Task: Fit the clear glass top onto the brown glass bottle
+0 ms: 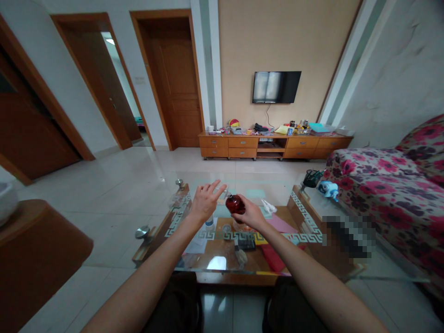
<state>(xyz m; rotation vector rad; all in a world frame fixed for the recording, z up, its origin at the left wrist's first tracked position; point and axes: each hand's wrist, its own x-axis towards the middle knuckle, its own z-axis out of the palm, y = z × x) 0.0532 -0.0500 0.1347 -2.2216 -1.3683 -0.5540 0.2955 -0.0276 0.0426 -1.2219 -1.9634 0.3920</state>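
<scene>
Amber bottle [235, 204] held in right hand [250, 213], long axis tilted, neck pointing far-left toward left hand [204, 200], fingers spread wide, above glass tabletop [312, 259]; tiled floor [121, 185] beyond.

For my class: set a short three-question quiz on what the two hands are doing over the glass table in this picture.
1. True or false: the right hand holds a dark red bottle.
2. The left hand is: A) spread open above the glass table; B) flat on the sofa; C) gripping a door handle.
3. Fill in: on the far wall hangs a ____.

Key: 1 true; 2 A; 3 television.
</scene>
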